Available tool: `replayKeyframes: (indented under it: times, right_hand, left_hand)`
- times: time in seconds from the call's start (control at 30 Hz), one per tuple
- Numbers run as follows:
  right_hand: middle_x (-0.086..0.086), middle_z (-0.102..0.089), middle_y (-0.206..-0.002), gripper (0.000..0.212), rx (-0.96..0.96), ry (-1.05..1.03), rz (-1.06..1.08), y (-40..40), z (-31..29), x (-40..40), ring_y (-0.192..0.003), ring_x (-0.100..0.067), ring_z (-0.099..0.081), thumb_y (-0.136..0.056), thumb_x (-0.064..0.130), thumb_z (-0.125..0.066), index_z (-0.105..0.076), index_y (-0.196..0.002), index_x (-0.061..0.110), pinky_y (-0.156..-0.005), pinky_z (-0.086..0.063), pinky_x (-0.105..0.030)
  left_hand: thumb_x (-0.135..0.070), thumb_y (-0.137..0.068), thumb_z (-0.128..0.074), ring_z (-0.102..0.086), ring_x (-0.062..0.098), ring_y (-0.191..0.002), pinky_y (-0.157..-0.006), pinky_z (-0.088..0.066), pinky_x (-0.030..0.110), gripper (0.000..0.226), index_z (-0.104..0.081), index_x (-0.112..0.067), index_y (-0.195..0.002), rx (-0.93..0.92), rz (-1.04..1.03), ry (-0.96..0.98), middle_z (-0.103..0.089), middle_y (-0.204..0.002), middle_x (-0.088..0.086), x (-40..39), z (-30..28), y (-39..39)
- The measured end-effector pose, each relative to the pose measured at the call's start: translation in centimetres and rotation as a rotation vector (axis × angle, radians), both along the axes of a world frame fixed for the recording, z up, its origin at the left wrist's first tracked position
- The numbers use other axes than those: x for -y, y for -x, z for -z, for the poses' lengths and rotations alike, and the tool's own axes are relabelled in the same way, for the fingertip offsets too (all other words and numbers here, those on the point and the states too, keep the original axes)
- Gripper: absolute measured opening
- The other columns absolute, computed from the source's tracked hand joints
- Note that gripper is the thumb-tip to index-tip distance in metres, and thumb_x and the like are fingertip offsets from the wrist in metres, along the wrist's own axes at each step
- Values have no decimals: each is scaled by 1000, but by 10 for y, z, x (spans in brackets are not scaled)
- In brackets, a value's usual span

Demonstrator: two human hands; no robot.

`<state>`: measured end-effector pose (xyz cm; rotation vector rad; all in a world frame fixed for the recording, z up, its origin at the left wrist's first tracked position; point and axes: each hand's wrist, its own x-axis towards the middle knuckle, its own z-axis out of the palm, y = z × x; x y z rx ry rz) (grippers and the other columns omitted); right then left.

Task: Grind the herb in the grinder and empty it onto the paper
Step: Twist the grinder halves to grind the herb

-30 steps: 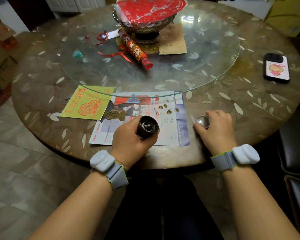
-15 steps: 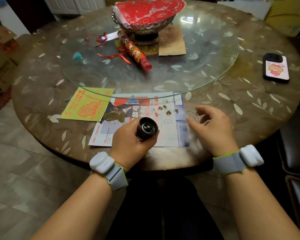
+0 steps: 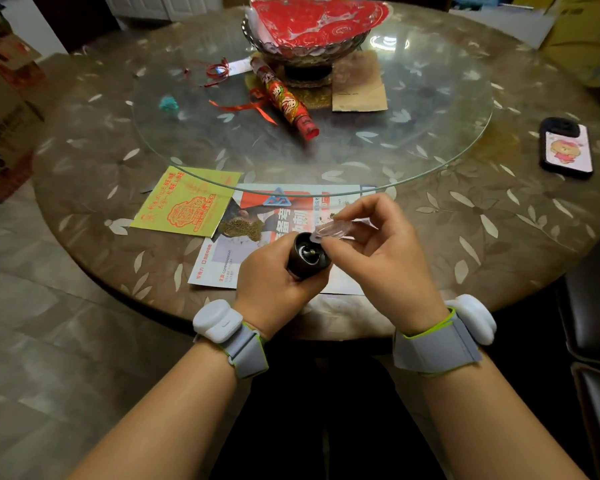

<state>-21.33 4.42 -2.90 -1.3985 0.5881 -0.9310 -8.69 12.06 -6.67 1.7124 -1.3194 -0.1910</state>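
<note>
the left hand [image 3: 274,289] holds a closed grip around the black grinder [image 3: 307,258] above the paper [image 3: 222,261] on the surface [image 3: 499,237]; the right hand [image 3: 378,258] pinches the clear lid [image 3: 333,230] at its open rim.

Both hands raised, close together.
Left hand [image 3: 274,282] wrapped closed at 9 o'clock; right hand [image 3: 378,258] pinching with fingers [image 3: 352,211] at 3 o'clock.

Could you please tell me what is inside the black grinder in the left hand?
The grinder, gripped by the left hand, shows a dark chamber with a small central pin. No herb shows, though shadow hides its floor. The right hand holds the clear lid at its rim.
</note>
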Motion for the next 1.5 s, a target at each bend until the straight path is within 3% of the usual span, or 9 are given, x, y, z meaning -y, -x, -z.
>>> replayKeyframes:
  times: [0.1,0.23,0.43,0.77,1.07,1.2,1.3,1.4,1.5]
  right_hand:
    - [-6,-61,-90,31,42,-27,-42,0,5,-4,-84,-16,-66,-69,-2,-70,-48,-88,7,-78,-52,-27]
    - [-10,-64,-97,29,-77,98,-35,1,11,-6,-97,-20,-63,-67,14,-75,-56,-89,18,-86,-52,-42]
    - [-4,-65,-106,32,-135,151,-109,4,7,-5,-104,-23,-62,-68,18,-77,-67,-98,26,-90,-49,-53]
    - [-2,-55,-109,44,-276,278,-122,3,3,-7,-109,-14,-55,-75,23,-73,-65,-118,23,-92,-47,-34]
    - [-5,-61,-116,40,-427,645,-78,-5,-1,-16,-107,-14,-53,-80,12,-60,-56,-119,8,-93,-37,-15]
    - [-9,-53,-133,52,-542,741,-87,-17,6,-23,-123,-23,-48,-85,23,-59,-47,-133,7,-106,-35,-30]
    - [-12,-51,-134,49,-593,762,-59,-24,10,-22,-124,-29,-47,-91,31,-50,-47,-134,6,-103,-39,-43]
    - [-16,-52,-132,49,-604,803,-21,-29,15,-23,-121,-32,-48,-93,33,-39,-47,-132,3,-101,-39,-45]
    - [-21,-54,-131,47,-582,834,72,-34,21,-27,-119,-37,-51,-93,27,-40,-48,-130,-1,-104,-34,-37]
  left_hand:
    - [-44,-70,-61,-62,19,-70,-58,-49,36,33,-66,-20,-93,-12,10,-2,-66,-77,-6,0,2,-2]
    - [-44,-70,-63,-65,22,-75,-62,-51,41,37,-66,-20,-97,-21,9,-2,-71,-84,0,0,3,-3]
    - [-46,-70,-60,-66,23,-77,-63,-52,43,33,-63,-27,-97,-53,2,-8,-71,-84,0,0,2,-1]
    - [-45,-74,-62,-67,22,-81,-66,-53,44,34,-55,-33,-104,-41,-4,4,-71,-88,-3,1,3,-1]
    - [-40,-70,-54,-64,27,-78,-65,-52,44,30,-55,-29,-97,-19,-15,-34,-70,-84,1,0,1,-1]
    - [-47,-69,-47,-61,30,-73,-63,-49,37,17,-48,-32,-77,27,-47,-95,-65,-76,3,-1,-3,0]
    - [-30,-74,-51,-59,34,-70,-60,-44,33,6,-49,-25,-77,101,-66,-100,-65,-74,8,2,-3,1]
    - [-20,-76,-51,-60,37,-67,-58,-47,37,15,-59,-9,-83,165,-91,-84,-65,-75,14,5,0,-1]
    - [-17,-78,-50,-58,37,-64,-57,-45,37,14,-59,-6,-80,153,-101,-56,-65,-73,16,4,0,0]
